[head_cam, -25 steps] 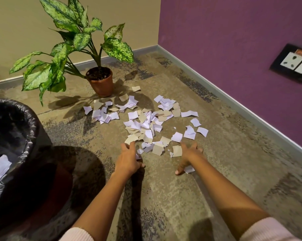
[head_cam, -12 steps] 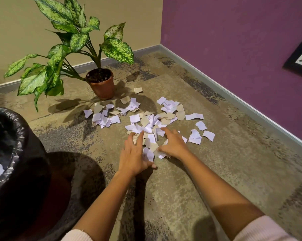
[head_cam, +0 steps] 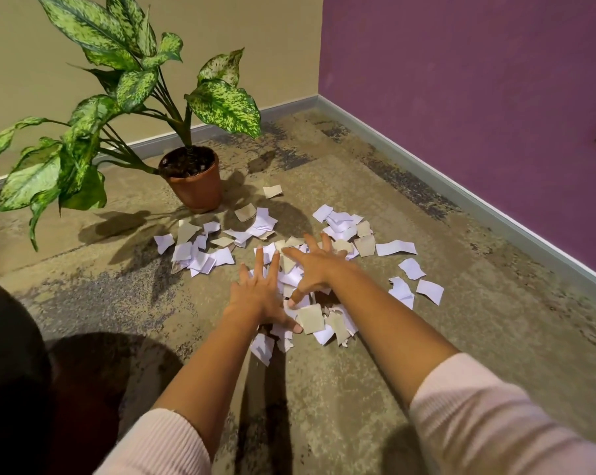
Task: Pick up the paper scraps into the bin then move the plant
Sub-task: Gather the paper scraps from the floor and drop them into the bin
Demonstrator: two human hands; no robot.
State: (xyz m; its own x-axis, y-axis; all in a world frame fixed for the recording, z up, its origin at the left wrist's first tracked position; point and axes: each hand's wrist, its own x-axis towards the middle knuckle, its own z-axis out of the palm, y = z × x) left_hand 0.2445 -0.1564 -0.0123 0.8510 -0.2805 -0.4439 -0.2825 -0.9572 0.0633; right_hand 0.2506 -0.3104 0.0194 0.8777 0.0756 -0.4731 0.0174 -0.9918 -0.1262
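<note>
Your left hand (head_cam: pixel 259 296) lies flat on the heap with its fingers (head_cam: pixel 259 260) spread wide, palm down. Your right hand (head_cam: pixel 315 267) sits just beside it, fingers fanned and slightly curled, the thumb tip pressing down on a scrap. Neither hand pinches or holds anything; both seem set to rake the pile together.

The torn white and tan paper scraps (head_cam: pixel 310 318) lie loose on the mottled beige carpet (head_cam: pixel 358 389). One clump sits under your palms and just behind your wrists. A second clump lies beyond your left fingertips, towards the terracotta pot, and a third just past your right fingertips. A handful of single white pieces lie apart, off to the right of your right hand. The count is too tangled to fix: dozens of scraps, whites outnumbering tans.

Judged from this, the first step is barely begun; nearly all the scraps are on the floor. The black-lined bin (head_cam: pixel 2 354) shows only as a dark edge to the left of your left forearm, and its contents cannot be seen.

There is one leafy green speckled plant in a terracotta pot (head_cam: pixel 195 183), upright, well beyond your fingertips near the beige wall (head_cam: pixel 33 80), with scraps close to its base. Moving it is yet to do.

One bin, one plant, two hands, both empty.
</note>
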